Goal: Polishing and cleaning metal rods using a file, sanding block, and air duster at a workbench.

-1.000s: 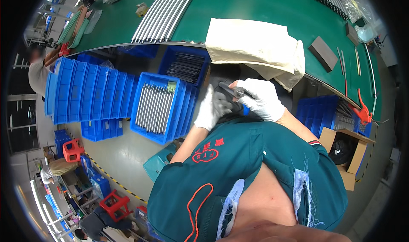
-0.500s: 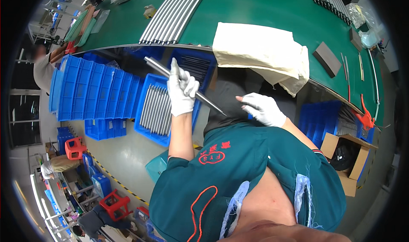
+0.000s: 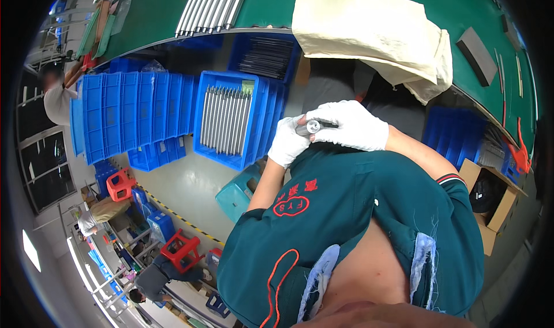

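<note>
Close in front of my chest, my left hand [image 3: 287,144] and my right hand [image 3: 359,126], both in white gloves, are closed round a silver metal rod [image 3: 312,126]. The rod points end-on toward the camera, so only its round end face with a dark hole and a short stretch of its side show. My left hand wraps it from the left, while the right-hand fingers press against it from the other side. To the left, a blue crate [image 3: 223,161] holds a row of similar silver rods [image 3: 224,122].
More silver rods [image 3: 212,6] lie on the green table [image 3: 271,4]. Cream cloth [image 3: 360,25] drapes over its edge, left of a dark grey block [image 3: 477,56]. Stacked blue crates [image 3: 135,115] stand at left, a cardboard box [image 3: 501,212] at right. Other people are at far left.
The rod has swung from a slant across my left side to end-on before my chest. My right hand has come over and closed on it. The whole view has shifted.
</note>
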### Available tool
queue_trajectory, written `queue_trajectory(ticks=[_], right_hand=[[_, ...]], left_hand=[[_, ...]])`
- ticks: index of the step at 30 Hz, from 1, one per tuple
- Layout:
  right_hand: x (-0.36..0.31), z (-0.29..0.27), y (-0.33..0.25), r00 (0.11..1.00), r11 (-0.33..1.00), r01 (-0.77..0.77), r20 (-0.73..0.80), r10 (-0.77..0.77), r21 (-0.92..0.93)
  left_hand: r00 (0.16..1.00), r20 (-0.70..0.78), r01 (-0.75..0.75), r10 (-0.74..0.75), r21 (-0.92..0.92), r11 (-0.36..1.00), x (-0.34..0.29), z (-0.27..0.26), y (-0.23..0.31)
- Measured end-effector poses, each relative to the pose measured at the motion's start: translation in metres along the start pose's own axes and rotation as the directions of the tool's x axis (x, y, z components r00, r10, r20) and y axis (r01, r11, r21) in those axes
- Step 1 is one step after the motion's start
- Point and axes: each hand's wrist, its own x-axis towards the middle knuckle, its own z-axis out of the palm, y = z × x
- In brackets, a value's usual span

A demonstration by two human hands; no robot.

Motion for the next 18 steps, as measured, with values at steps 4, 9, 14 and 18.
queue_trajectory(ticks=[4, 9, 14, 18], right_hand=[[0.007, 0.002, 0.012, 0.999, 0.999, 0.032, -0.015, -0.032, 0.009], [0.014, -0.001, 0.02, 1.0, 1.0, 0.02, 0.007, -0.02, -0.004], [0.02, -0.004, 0.026, 0.999, 0.997, 0.032, 0.035, -0.03, -0.067], [0.023, -0.005, 0.031, 0.996, 0.994, 0.093, -0.001, -0.093, -0.061]], left_hand=[[1.0, 0.024, -0.004, 0.001, 0.095, 0.995, 0.005, 0.008, -0.021], [0.998, 0.07, 0.004, 0.002, -0.083, 0.997, 0.012, 0.01, -0.029], [0.997, 0.068, 0.019, -0.02, 0.019, 1.0, 0.021, 0.003, -0.021], [0.994, 0.103, -0.057, 0.047, 0.09, 0.994, 0.028, 0.001, -0.017]])
